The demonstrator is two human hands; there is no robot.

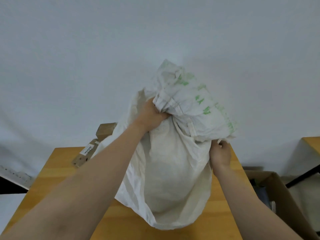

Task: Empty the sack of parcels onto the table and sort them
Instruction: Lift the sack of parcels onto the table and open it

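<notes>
**Me:** While I stand at the table [57, 172], I hold the sack [173, 170] up over it. My left hand [152, 115] is shut tight on a bunch of the cloth near the top. My right hand [220, 155] is closed on the cloth at the right edge, by a little string.

**Friend:** Is the sack hard or soft?

**Me:** Soft. It is thin white cloth with green print. It folds and hangs down, and its low end rests on the table. I think it is light by itself.

**Friend:** So where is a good place to grab it?

**Me:** I think the thick seams and bunched-up bits are best. Flat cloth may slip out of my fingers. If parcels are still inside, it could feel heavy and swing.

**Friend:** How many parcels can you see?

**Me:** I count two. One brown box [105, 130] peeks out behind the sack on the left. One long brown parcel [84, 154] with a white label lies just below it, at the far left corner of the table. They look stiff, like cardboard.

**Friend:** Are there more in the sack?

**Me:** I cannot tell. The cloth hides them.

**Friend:** Anything else?

**Me:** One open cardboard box [280, 191] sits low on my right, beside the table.
</notes>
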